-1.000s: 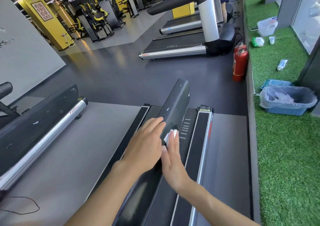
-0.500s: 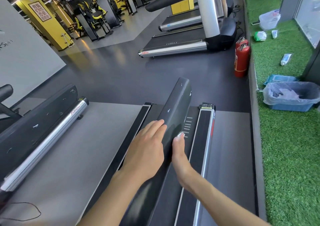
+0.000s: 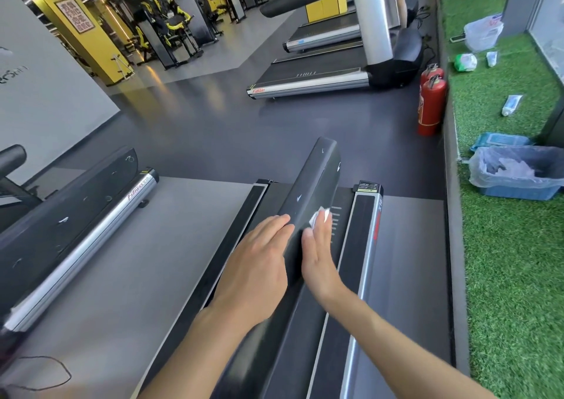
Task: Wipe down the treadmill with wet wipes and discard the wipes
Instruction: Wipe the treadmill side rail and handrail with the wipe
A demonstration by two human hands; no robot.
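Worked at the near treadmill [image 3: 363,224], on its long black handrail [image 3: 317,178] sloping away above the belt. Laid the left hand [image 3: 256,264] flat on the handrail's top and left face, with fingers [image 3: 274,224] straight and close together, gripping nothing. Set the right hand [image 3: 320,255] just beside it against the handrail's right face, also with fingers straight and none curled round anything. Pinned a crumpled white wet wipe [image 3: 319,215] under the right fingertips against the black surface, with a small bunch of it showing past the tips. Left a narrow strip of handrail bare between the two hands. Found a blue bin [image 3: 518,192] lined with a clear bag on the green turf [image 3: 503,276] well off to the right, with crumpled white sheets inside. Found a blue wipe pack [image 3: 500,140] lying flat just behind the bin. Noted two red fire extinguishers [image 3: 432,108] upright at the edge of the turf, between the near treadmill and a second treadmill [image 3: 311,84] farther off. Noted a third machine [image 3: 76,215] close on the left.
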